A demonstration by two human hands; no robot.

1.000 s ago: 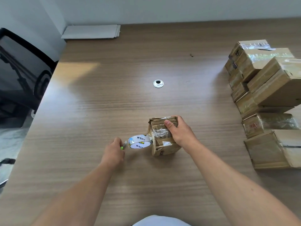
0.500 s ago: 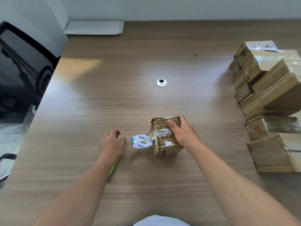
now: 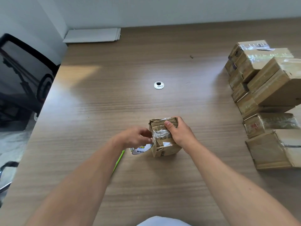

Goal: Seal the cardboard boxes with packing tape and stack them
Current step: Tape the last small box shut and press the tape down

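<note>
A small worn cardboard box (image 3: 162,144) stands on the wooden table (image 3: 97,103) in front of me. My right hand (image 3: 181,133) grips its right side, with the thumb lying on the top. Crinkled clear tape (image 3: 160,132) runs across the top to the left edge. There my left hand (image 3: 134,137) pinches the tape with thumb and fingertips. The tape roll (image 3: 141,149) lies against the box's left side, partly hidden under my left hand. A green cutter (image 3: 118,161) lies on the table beside my left forearm.
Several taped cardboard boxes (image 3: 267,88) are piled at the right edge of the table. A round cable grommet (image 3: 158,85) sits mid-table. Flat white sheets (image 3: 92,35) lie at the far left corner. A black office chair (image 3: 21,75) stands to the left of the table.
My left hand put down the green cutter, then moved right over the tape roll to the box's left edge. My right hand kept its grip on the box.
</note>
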